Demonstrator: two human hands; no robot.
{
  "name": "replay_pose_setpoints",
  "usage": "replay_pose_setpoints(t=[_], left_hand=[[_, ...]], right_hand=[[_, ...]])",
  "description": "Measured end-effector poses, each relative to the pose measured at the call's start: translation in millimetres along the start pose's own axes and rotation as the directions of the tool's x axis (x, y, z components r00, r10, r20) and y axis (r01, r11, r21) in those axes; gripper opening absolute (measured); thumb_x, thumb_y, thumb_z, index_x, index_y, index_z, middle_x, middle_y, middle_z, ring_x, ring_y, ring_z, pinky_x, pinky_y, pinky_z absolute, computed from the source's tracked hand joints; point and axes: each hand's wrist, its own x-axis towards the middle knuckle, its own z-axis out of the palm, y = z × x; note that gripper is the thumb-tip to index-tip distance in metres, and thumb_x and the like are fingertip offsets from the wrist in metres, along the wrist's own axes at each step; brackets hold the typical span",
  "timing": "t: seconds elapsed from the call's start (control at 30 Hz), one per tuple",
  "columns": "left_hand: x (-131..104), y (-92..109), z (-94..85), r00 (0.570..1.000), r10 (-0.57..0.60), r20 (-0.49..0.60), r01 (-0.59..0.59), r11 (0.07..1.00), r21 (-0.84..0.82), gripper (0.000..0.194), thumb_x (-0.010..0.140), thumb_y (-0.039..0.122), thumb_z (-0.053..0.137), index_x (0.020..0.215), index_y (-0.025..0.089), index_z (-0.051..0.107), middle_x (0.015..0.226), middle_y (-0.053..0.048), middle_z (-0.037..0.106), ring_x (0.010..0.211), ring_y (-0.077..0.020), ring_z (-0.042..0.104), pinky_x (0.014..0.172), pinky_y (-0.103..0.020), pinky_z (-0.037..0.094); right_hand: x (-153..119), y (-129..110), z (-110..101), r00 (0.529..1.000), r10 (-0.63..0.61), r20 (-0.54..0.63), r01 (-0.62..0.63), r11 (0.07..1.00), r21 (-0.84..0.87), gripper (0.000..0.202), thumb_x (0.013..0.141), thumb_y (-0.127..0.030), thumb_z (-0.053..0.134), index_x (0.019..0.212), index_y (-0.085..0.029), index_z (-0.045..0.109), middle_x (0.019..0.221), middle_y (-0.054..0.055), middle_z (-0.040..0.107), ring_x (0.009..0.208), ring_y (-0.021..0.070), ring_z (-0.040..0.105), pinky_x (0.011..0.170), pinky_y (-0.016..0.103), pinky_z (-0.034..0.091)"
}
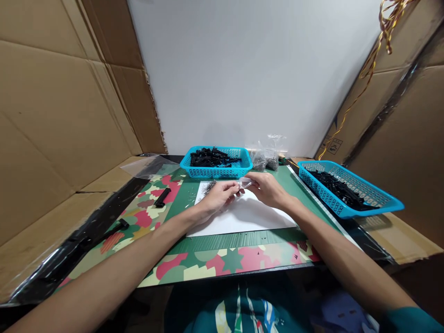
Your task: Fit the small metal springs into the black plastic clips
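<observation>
You are pinching a small clear plastic bag [244, 182] between the fingertips of your left hand [218, 196] and your right hand [268, 189], both closed on it just above the white sheet [243, 215], in front of the blue basket [217, 163]. If you are pulling it open unevenly, whatever is inside could be spilling toward the heap of small metal parts [208, 187] beside your left fingers. Both forearms are reaching forward over the camouflage mat [215, 263], wrists low, hands meeting at the middle.
</observation>
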Motion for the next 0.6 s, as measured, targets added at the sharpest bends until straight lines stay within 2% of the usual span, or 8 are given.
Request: replay_pose_setpoints(t=[0.17,0.27,0.37,0.47,0.6], left_hand=[[0,-2,-1.1,1.000,0.026,0.004,-0.025,1.000,-0.010,0.037,0.091,0.054,0.069,0.085,0.018,0.066,0.070,0.001,0.052,0.059,-0.0108,0.041,0.052,-0.025,0.026],[-1,-1,-2.2,0.998,0.059,-0.017,-0.059,0.997,0.040,0.039,0.092,0.058,0.068,0.087,0.019,0.066,0.066,0.003,0.048,0.056,-0.0106,0.038,0.051,-0.025,0.025],[-1,0,-3.9,0.997,0.076,-0.033,-0.073,0.993,0.091,0.041,0.094,0.060,0.065,0.091,0.019,0.068,0.063,0.004,0.045,0.054,-0.0110,0.036,0.050,-0.025,0.023],[-2,1,-5.5,0.992,0.121,-0.031,-0.114,0.978,0.176,0.039,0.097,0.057,0.063,0.092,0.019,0.069,0.066,0.004,0.048,0.057,-0.0117,0.039,0.053,-0.026,0.026],[-5,4,-6.0,0.981,0.195,-0.007,-0.183,0.930,0.319,0.040,0.100,0.055,0.059,0.092,0.018,0.070,0.073,0.001,0.056,0.066,-0.0138,0.045,0.062,-0.028,0.032]], right_hand=[[0,0,0,0.999,-0.018,-0.032,0.020,0.997,0.074,0.012,0.095,-0.018,0.058,0.092,-0.018,0.070,0.082,0.002,0.066,0.069,0.0149,0.047,0.067,0.027,0.032],[1,-1,-5,0.994,0.044,-0.096,-0.026,0.983,0.183,0.022,0.095,-0.033,0.064,0.080,-0.017,0.068,0.069,-0.002,0.049,0.066,0.0135,0.036,0.063,0.028,0.028],[2,-2,-9,0.973,0.158,-0.165,-0.114,0.962,0.248,0.032,0.093,-0.046,0.067,0.077,-0.017,0.066,0.065,-0.004,0.031,0.064,0.0128,0.026,0.061,0.029,0.022],[2,-1,-9,0.968,0.229,-0.106,-0.183,0.926,0.332,0.041,0.093,-0.053,0.067,0.072,-0.018,0.060,0.065,-0.004,0.030,0.062,0.0120,0.025,0.058,0.030,0.018],[1,-1,-5,0.976,0.212,0.038,-0.211,0.901,0.378,0.042,0.093,-0.051,0.067,0.069,-0.017,0.060,0.065,-0.005,0.030,0.061,0.0107,0.025,0.057,0.029,0.016]])
